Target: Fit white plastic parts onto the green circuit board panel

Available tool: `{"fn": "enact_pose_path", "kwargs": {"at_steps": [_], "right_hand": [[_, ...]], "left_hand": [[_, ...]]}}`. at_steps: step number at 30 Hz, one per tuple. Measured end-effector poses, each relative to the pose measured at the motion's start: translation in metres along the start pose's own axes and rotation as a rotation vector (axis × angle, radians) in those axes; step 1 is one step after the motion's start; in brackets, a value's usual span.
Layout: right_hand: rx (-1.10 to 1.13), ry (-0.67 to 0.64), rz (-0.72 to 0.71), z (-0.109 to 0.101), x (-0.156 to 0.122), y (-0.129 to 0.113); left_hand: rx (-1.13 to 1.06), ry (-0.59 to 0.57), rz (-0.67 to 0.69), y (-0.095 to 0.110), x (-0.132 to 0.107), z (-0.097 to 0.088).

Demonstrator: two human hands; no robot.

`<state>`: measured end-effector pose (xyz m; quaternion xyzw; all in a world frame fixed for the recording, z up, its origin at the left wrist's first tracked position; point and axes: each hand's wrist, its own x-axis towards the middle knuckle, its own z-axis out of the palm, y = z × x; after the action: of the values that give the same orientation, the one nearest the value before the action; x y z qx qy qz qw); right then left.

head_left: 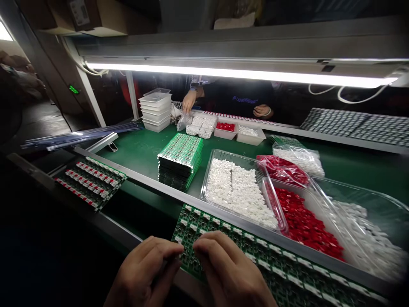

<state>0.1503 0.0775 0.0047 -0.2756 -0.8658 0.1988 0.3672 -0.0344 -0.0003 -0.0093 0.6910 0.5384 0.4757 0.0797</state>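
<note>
Left hand (143, 269), right hand (230, 269): curled, fingertip closure and hold unclear | at near circuit board (271, 258) | advise steady, light touch

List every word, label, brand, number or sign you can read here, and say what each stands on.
Lettering on the dark shirt: perhaps starts "BLU"; the rest is too blurred.
Label on the box, top left: too blurred to read.
Green lit marks, far left: unreadable.
Boards: any print is too small to read.
</note>
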Motion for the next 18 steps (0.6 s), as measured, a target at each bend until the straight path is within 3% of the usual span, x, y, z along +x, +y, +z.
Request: {"fn": "enact_pose_path", "kwargs": {"at_steps": [4, 10, 18], "right_hand": [[-0.121, -0.058, -0.001, 0.009, 0.003, 0.005], [-0.230, -0.091, -0.017, 0.013, 0.002, 0.013], [-0.227, -0.085, -0.031, 0.015, 0.003, 0.012]], "left_hand": [[0.040, 0.025, -0.006, -0.006, -0.007, -0.003], [0.020, 0.126, -0.127, -0.003, -0.010, -0.002], [0.026, 0.068, 0.003, -0.007, 0.004, 0.000]]}}
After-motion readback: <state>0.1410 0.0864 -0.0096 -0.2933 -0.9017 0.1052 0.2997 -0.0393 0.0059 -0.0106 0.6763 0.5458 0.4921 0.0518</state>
